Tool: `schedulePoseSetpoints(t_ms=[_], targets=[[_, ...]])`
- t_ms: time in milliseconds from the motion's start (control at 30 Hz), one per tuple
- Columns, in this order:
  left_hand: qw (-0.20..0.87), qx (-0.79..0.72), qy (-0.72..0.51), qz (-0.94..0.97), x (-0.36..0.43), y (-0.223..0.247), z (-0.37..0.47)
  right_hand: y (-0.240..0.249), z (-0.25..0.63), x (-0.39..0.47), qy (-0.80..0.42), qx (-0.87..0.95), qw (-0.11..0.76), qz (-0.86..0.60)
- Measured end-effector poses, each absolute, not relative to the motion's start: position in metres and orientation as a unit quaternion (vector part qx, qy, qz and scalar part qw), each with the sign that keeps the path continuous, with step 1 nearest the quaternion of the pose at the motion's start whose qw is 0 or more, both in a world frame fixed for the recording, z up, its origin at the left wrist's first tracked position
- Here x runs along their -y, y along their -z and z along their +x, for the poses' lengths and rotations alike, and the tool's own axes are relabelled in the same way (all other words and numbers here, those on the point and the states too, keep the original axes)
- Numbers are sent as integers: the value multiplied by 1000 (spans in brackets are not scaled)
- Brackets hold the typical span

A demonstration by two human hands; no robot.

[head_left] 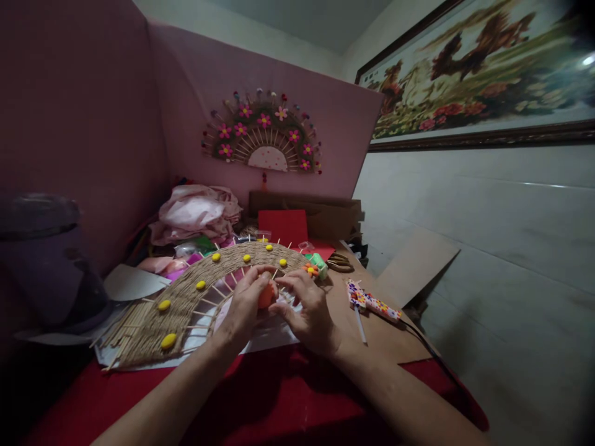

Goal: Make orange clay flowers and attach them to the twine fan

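My left hand (250, 297) is closed around an orange clay-like lump (266, 296). Its far side is hidden by my fingers. My right hand (309, 310) is beside it, thumb apart from the bent fingers, with the fingertips close to the lump; nothing clear shows between them. Under and behind both hands lies a large fan-shaped frame (181, 316) of sticks woven with brown twine. Several yellow discs (200, 285) sit along its band. A flower with orange petals and a yellow centre (310, 269) is at the band's right end.
A flower-patterned glue gun (374, 303) with a cord lies at right on brown cardboard (344, 322). Behind are pliers or scissors (341, 262), a green tub (320, 263), red sheets (283, 224) and crumpled pink fabric (199, 210). A finished fan (264, 133) hangs on the pink panel.
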State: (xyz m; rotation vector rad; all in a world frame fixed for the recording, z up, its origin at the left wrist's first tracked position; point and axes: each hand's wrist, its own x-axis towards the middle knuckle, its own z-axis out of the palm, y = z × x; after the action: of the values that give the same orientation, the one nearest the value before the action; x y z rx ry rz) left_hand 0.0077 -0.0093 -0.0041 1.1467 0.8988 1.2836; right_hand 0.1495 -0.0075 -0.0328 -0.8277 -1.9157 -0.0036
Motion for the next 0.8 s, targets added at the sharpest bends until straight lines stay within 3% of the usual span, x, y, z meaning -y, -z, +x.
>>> schedulePoseSetpoints(t_ms=[333,467,667,800], targets=[[523,-371,-535,550,5,15,11,32,145,11,28,794,513,-324],[568,-348,-521,535,4,18,11,32,148,8,41,788,519,-328],[600,-335,-539,487,1,19,9,32,151,4,-14,799,516,-310],[567,-360,-551,496,2,18,9,34,151,4,-49,787,513,-339]])
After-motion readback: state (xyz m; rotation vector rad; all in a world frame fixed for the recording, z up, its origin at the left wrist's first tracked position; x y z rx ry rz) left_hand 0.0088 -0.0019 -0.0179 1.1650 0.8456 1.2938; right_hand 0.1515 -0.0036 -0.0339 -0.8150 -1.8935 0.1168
